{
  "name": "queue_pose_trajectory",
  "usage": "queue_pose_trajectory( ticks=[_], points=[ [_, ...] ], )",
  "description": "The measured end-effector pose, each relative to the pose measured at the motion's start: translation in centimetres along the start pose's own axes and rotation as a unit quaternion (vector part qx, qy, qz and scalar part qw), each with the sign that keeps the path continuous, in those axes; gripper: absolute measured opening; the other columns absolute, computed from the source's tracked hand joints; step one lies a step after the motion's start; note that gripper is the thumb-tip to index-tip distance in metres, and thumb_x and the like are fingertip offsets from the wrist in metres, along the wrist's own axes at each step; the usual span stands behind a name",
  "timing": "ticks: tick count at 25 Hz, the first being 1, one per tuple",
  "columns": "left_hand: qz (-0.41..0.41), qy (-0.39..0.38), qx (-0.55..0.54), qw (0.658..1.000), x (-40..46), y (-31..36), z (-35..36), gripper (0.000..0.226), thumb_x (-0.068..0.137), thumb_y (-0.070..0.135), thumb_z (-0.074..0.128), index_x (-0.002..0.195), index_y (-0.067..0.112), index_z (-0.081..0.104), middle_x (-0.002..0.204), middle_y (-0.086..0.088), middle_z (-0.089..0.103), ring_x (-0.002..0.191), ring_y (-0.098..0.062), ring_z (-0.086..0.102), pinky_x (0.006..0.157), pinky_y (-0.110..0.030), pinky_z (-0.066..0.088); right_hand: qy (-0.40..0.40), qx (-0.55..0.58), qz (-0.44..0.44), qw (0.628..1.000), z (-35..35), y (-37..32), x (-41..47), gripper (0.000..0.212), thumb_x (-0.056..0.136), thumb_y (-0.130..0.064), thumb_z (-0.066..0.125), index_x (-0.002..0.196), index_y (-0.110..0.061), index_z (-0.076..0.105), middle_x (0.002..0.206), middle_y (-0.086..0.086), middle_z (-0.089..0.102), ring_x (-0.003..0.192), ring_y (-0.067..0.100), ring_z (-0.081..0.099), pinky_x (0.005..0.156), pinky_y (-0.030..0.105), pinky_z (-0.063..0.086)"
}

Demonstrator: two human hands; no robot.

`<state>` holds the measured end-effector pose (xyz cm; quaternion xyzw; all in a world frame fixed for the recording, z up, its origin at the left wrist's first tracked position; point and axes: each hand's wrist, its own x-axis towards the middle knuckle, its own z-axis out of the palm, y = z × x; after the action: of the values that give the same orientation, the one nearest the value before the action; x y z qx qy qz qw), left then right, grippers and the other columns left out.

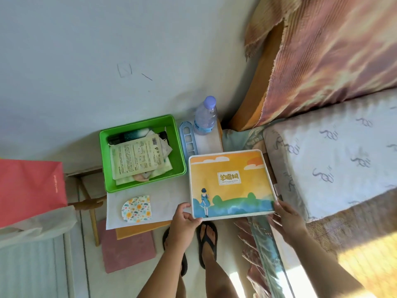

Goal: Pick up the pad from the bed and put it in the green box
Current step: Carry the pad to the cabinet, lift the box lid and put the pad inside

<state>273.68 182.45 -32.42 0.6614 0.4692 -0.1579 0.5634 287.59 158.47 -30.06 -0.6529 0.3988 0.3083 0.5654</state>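
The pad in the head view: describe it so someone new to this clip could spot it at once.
Find the green box on the small table beside the bed. Just right of it, the left hand and the right hand hold the pad: a flat white-edged rectangle, printed with an orange sky and a girl in blue.

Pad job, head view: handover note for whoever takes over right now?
Left hand: grips the pad's near left corner.
Right hand: grips its near right corner.
Pad: off the bed, held flat in the air between bed and green box, beside the box, not over it.
Green box: on the side table, already holding printed packets.
Done: pickup.
Left: move it left over the box and set it in; the pad looks about as wide as the box, so it may need tilting.
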Motion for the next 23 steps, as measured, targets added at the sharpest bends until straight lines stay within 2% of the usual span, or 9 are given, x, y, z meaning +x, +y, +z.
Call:
queue_pose_trajectory(
  ticks=[4, 7, 10, 12, 15, 17, 19, 20, 23],
  points=[
    [-0.021, 0.038, 0.049, 0.998, 1.5, -0.8, 0.9, 0.050, 0.076, 0.015, 0.073, 0.119, 0.017, 0.049, 0.072, 0.002, 0.056, 0.066, -0.012, 0.055, 0.054, -0.024, 0.039, -0.015, -0.044, 0.017, 0.999, 0.6, 0.7, 2.4, 0.028, 0.090, -0.014, 0.059, 0.116, -0.004, 0.058, 0.084, 0.009, 0.063, 0.070, 0.021, 0.060, 0.060, 0.031, 0.052],
    [-0.036, 0.045, 0.050, 0.997, 2.2, -0.9, 1.3, 0.058, 0.080, 0.015, 0.069, 0.131, 0.016, 0.040, 0.085, -0.002, 0.056, 0.078, -0.019, 0.055, 0.065, -0.029, 0.041, -0.030, -0.109, 0.024, 0.993, 1.2, 0.9, 3.5, 0.034, 0.084, -0.019, 0.068, 0.115, -0.006, 0.061, 0.080, 0.008, 0.062, 0.067, 0.019, 0.057, 0.061, 0.029, 0.050],
    [-0.052, 0.021, 0.044, 0.997, 2.8, -0.9, 1.8, 0.066, 0.085, 0.013, 0.063, 0.140, 0.016, 0.028, 0.104, -0.008, 0.059, 0.093, -0.023, 0.057, 0.074, -0.029, 0.042, -0.040, -0.171, 0.010, 0.984, 1.8, 1.0, 4.5, 0.045, 0.082, -0.020, 0.070, 0.124, -0.010, 0.056, 0.079, 0.004, 0.061, 0.067, 0.017, 0.057, 0.065, 0.031, 0.051],
    [-0.066, 0.008, 0.048, 0.997, 3.1, -0.9, 2.1, 0.067, 0.087, 0.013, 0.060, 0.142, 0.016, 0.023, 0.121, -0.013, 0.059, 0.106, -0.028, 0.058, 0.082, -0.033, 0.046, -0.040, -0.208, -0.010, 0.977, 2.2, 0.9, 4.9, 0.059, 0.082, -0.019, 0.071, 0.135, -0.011, 0.044, 0.091, 0.006, 0.062, 0.076, 0.020, 0.061, 0.070, 0.035, 0.052],
    [-0.078, -0.014, 0.076, 0.994, 3.0, -0.7, 2.1, 0.061, 0.090, 0.013, 0.055, 0.142, 0.016, 0.024, 0.134, -0.014, 0.054, 0.118, -0.030, 0.054, 0.092, -0.035, 0.046, -0.035, -0.284, -0.031, 0.958, 2.7, 0.8, 5.1, 0.075, 0.084, -0.020, 0.069, 0.144, -0.007, 0.026, 0.123, 0.018, 0.057, 0.109, 0.033, 0.057, 0.096, 0.046, 0.048],
    [-0.070, -0.028, 0.119, 0.990, 2.8, -0.7, 1.5, 0.054, 0.091, 0.015, 0.052, 0.141, 0.016, 0.029, 0.137, -0.012, 0.051, 0.121, -0.029, 0.051, 0.093, -0.034, 0.044, -0.013, -0.344, -0.029, 0.938, 2.8, 0.8, 5.2, 0.064, 0.085, -0.021, 0.066, 0.137, 0.000, 0.034, 0.120, 0.020, 0.057, 0.110, 0.035, 0.057, 0.099, 0.046, 0.045],
    [-0.061, -0.028, 0.177, 0.982, 2.7, -0.7, 0.2, 0.049, 0.093, 0.018, 0.049, 0.139, 0.016, 0.033, 0.138, -0.012, 0.049, 0.124, -0.028, 0.049, 0.096, -0.035, 0.043, 0.004, -0.406, -0.031, 0.913, 3.4, 0.1, 4.1, 0.028, 0.087, -0.020, 0.062, 0.106, -0.001, 0.053, 0.089, 0.014, 0.060, 0.080, 0.029, 0.060, 0.079, 0.039, 0.045],
    [-0.056, -0.024, 0.206, 0.977, 2.7, -0.9, -0.8, 0.047, 0.093, 0.019, 0.047, 0.138, 0.016, 0.035, 0.138, -0.011, 0.048, 0.124, -0.027, 0.049, 0.097, -0.036, 0.043, 0.005, -0.440, -0.041, 0.897, 3.9, -0.1, 3.3, 0.022, 0.088, -0.020, 0.060, 0.101, -0.003, 0.056, 0.088, 0.013, 0.060, 0.079, 0.029, 0.059, 0.077, 0.036, 0.041],
    [-0.035, 0.006, 0.283, 0.958, 2.7, -1.9, -4.4, 0.042, 0.094, 0.020, 0.045, 0.135, 0.015, 0.040, 0.134, -0.010, 0.050, 0.121, -0.025, 0.051, 0.093, -0.037, 0.045, -0.057, -0.522, -0.074, 0.848, 7.0, -0.1, 0.4, 0.041, 0.091, -0.024, 0.054, 0.128, -0.007, 0.050, 0.129, 0.014, 0.058, 0.112, 0.029, 0.057, 0.090, 0.028, 0.038]
  ],
)
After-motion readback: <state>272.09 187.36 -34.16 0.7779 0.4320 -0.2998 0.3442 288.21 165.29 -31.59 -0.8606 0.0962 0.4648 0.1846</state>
